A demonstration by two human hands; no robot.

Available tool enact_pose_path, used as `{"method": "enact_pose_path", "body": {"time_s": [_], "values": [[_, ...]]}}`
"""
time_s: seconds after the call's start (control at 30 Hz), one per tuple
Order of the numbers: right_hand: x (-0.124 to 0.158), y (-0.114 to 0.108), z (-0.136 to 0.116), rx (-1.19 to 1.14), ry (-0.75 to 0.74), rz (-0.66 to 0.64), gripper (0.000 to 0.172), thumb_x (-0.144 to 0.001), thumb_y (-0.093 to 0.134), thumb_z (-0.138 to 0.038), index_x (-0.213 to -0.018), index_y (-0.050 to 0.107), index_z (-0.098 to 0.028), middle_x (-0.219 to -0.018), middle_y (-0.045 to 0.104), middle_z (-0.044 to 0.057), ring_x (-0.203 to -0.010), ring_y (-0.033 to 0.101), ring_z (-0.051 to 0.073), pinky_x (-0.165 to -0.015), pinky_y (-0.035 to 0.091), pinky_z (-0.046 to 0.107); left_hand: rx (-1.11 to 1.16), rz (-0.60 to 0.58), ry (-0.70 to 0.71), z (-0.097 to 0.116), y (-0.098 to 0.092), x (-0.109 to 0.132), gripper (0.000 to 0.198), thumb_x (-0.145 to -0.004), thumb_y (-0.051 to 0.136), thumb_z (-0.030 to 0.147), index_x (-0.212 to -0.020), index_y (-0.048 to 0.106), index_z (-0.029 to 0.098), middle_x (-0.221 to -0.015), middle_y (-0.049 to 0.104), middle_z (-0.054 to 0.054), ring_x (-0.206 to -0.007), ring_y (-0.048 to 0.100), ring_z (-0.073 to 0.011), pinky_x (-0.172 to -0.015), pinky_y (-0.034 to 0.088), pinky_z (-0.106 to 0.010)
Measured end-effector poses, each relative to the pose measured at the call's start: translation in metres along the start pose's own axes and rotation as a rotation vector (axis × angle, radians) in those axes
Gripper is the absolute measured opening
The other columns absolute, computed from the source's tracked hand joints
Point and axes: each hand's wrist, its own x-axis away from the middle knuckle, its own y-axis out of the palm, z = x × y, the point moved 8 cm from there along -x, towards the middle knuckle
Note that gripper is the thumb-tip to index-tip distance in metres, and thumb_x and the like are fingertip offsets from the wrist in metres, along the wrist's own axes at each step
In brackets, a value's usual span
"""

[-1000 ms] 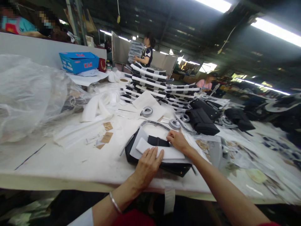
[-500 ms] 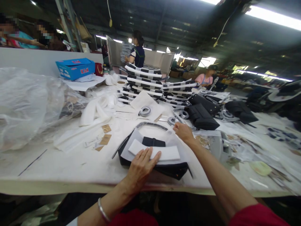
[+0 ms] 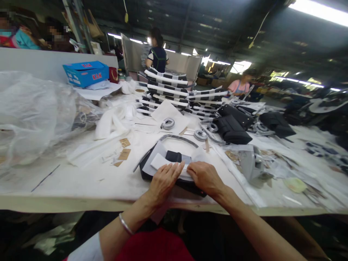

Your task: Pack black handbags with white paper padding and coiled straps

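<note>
A black handbag (image 3: 146,172) lies on its side near the table's front edge, its wrapped handle (image 3: 176,137) arching away from me. White sheet (image 3: 160,150) covers its upper face, around a black strap tab (image 3: 173,156). A white foam strip (image 3: 159,162) lies across the sheet. My left hand (image 3: 165,181) rests on the strip with fingers stretched out. At the strip's right end is my right hand (image 3: 206,177), its fingers curled and closed on it; the hand hides that end. A small grey patch (image 3: 186,159) shows beside the tab.
Stacked black-and-white wrapped pieces (image 3: 167,88) stand behind. Black bags (image 3: 233,128) and coiled grey wrapped straps (image 3: 200,135) lie to the right. Clear plastic (image 3: 35,116), a blue box (image 3: 86,74) and brown tags (image 3: 124,154) are on the left. Co-workers (image 3: 158,54) appear beyond.
My right hand has come from beyond the bag's right side back to the strip's right end. My left hand stays on the strip. The grey patch beside the tab now shows.
</note>
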Motion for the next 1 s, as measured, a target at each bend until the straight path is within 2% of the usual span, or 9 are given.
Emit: {"method": "enact_pose_path", "body": {"time_s": [0.17, 0.3, 0.4, 0.47, 0.53, 0.63, 0.8, 0.9, 1.0], "values": [[0.014, -0.015, -0.016, -0.006, -0.093, 0.187, 0.021, -0.094, 0.050, -0.018, -0.083, 0.068, -0.019, -0.080, 0.071, 0.006, -0.077, 0.064, 0.019, -0.076, 0.045, 0.030, 0.050, -0.136, 0.002, -0.001, 0.000, -0.008, 0.050, -0.093, 0.045, 0.010, -0.141, 0.046, 0.025, -0.134, 0.059, -0.009, -0.116, 0.060, -0.0227, -0.095, 0.048, -0.038], [0.057, -0.032, -0.054, -0.226, -0.368, 0.423, 0.016, -0.094, 0.051, -0.016, -0.093, 0.067, -0.018, -0.084, 0.071, 0.005, -0.086, 0.065, 0.017, -0.086, 0.046, 0.033, 0.142, -0.185, -0.023, -0.012, -0.010, -0.020, 0.048, -0.091, 0.045, 0.007, -0.136, 0.050, 0.025, -0.133, 0.060, -0.009, -0.113, 0.061, -0.0212, -0.093, 0.050, -0.037], [0.079, 0.005, -0.086, -0.253, -0.525, 0.310, 0.018, -0.094, 0.051, -0.014, -0.103, 0.065, -0.019, -0.092, 0.072, 0.006, -0.094, 0.064, 0.018, -0.087, 0.048, 0.034, 0.170, -0.206, -0.018, -0.019, -0.016, -0.030, 0.052, -0.090, 0.044, 0.004, -0.136, 0.050, 0.027, -0.130, 0.062, -0.007, -0.109, 0.063, -0.0199, -0.090, 0.051, -0.035], [0.079, 0.044, -0.094, -0.181, -0.490, 0.242, 0.029, -0.093, 0.052, -0.015, -0.119, 0.061, -0.020, -0.116, 0.069, 0.009, -0.112, 0.059, 0.023, -0.096, 0.046, 0.041, 0.161, -0.220, -0.014, -0.021, -0.017, -0.034, 0.054, -0.088, 0.044, 0.003, -0.136, 0.050, 0.027, -0.129, 0.063, -0.006, -0.107, 0.065, -0.0196, -0.088, 0.053, -0.034], [0.071, 0.075, -0.093, -0.130, -0.423, 0.235, 0.043, -0.090, 0.053, -0.013, -0.133, 0.054, -0.022, -0.133, 0.060, 0.011, -0.124, 0.051, 0.028, -0.102, 0.043, 0.048, 0.140, -0.226, -0.012, -0.022, -0.016, -0.036, 0.056, -0.087, 0.044, 0.002, -0.137, 0.050, 0.028, -0.130, 0.062, -0.005, -0.106, 0.065, -0.0194, -0.086, 0.054, -0.033], [0.058, 0.091, -0.086, -0.224, -0.407, 0.272, 0.045, -0.087, 0.050, -0.008, -0.129, 0.057, -0.021, -0.129, 0.063, 0.011, -0.123, 0.054, 0.026, -0.104, 0.044, 0.047, 0.120, -0.220, -0.009, -0.024, -0.016, -0.036, 0.061, -0.085, 0.044, 0.000, -0.139, 0.048, 0.030, -0.133, 0.060, -0.004, -0.107, 0.065, -0.0189, -0.086, 0.054, -0.032], [0.061, 0.050, -0.041, -0.540, -0.318, 0.408, 0.030, -0.086, 0.047, -0.009, -0.106, 0.068, -0.019, -0.097, 0.074, 0.009, -0.091, 0.070, 0.020, -0.082, 0.057, 0.032, 0.128, -0.207, -0.013, -0.032, -0.017, -0.036, 0.071, -0.079, 0.043, -0.004, -0.141, 0.045, 0.030, -0.136, 0.058, -0.004, -0.111, 0.063, -0.0191, -0.090, 0.053, -0.033], [0.079, 0.034, -0.021, -0.581, -0.308, 0.416, 0.031, -0.088, 0.048, -0.009, -0.110, 0.067, -0.019, -0.104, 0.074, 0.009, -0.096, 0.071, 0.019, -0.086, 0.058, 0.031, 0.124, -0.173, -0.019, -0.030, -0.014, -0.029, 0.072, -0.079, 0.044, -0.005, -0.142, 0.044, 0.030, -0.137, 0.058, -0.004, -0.114, 0.061, -0.0188, -0.092, 0.052, -0.033], [0.105, 0.036, -0.027, -0.566, -0.355, 0.398, 0.031, -0.091, 0.048, -0.011, -0.115, 0.065, -0.020, -0.108, 0.074, 0.008, -0.104, 0.069, 0.019, -0.092, 0.056, 0.034, 0.056, -0.097, 0.035, -0.014, -0.006, -0.009, 0.062, -0.085, 0.046, 0.001, -0.141, 0.047, 0.029, -0.137, 0.058, -0.005, -0.115, 0.060, -0.0211, -0.094, 0.050, -0.036]]}}
